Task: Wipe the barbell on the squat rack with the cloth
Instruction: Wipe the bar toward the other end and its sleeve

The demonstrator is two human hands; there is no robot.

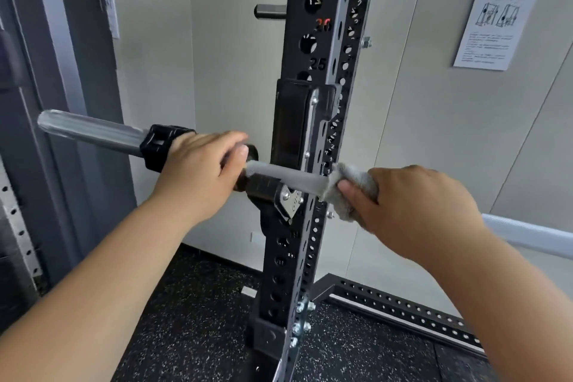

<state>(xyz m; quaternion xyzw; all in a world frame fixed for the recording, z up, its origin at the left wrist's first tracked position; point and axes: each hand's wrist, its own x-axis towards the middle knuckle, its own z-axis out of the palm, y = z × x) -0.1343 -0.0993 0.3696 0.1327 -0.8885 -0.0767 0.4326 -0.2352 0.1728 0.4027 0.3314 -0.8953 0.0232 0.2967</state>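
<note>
The squat rack's black upright [313,139] rises through the middle of the room, punched with rows of holes and stencilled with numbers, its foot bolted down on speckled rubber flooring [192,313]. Behind it runs a pale panelled wall [428,121] with a printed instruction sheet [496,28] stuck up on the right. The barbell [279,175] lies across the rack in a J-hook [273,192], its chrome sleeve [90,130] jutting out to the left and its shaft running on to the right behind the person's forearm. A black collar clamp [161,146] sits on the sleeve. The left hand [201,167] is curled closed over the bar just inside that clamp, thumb pressed down near the shaft. The right hand [415,205] is closed tight on a grey cloth [347,187], which is bunched around the shaft just to the right of the upright, touching the metal.
</note>
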